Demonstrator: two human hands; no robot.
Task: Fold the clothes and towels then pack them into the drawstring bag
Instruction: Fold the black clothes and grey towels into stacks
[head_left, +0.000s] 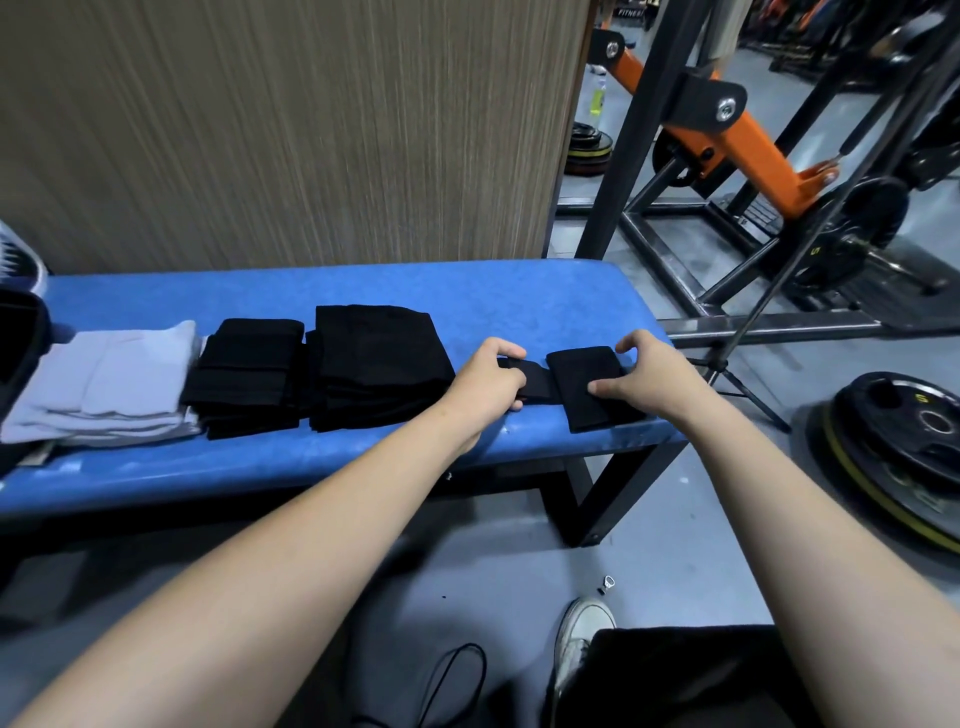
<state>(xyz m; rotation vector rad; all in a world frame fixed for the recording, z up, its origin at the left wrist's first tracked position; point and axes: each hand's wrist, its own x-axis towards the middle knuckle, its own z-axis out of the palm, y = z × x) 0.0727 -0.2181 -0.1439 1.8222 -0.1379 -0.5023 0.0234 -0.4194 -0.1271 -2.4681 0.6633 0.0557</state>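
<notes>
On the blue tabletop (363, 283), the left hand (485, 382) has its grip closed around one end of a small black cloth (584, 384). The right hand (641, 376) pinches the cloth's folded other end between thumb and fingers. Beyond the left hand from the cloth lie a large black folded stack (382, 364), a smaller black stack (247, 374) and folded grey towels (109, 389).

A long blue padded bench (337, 286) on black metal legs holds 4 things in a row. At its left end lies a folded pale grey towel (104, 387). Beside it sits a folded black cloth pile (247, 376), then a bigger folded black cloth stack (379, 364). Near the right end lies a small black cloth piece (582, 384), maybe half folded.
</notes>
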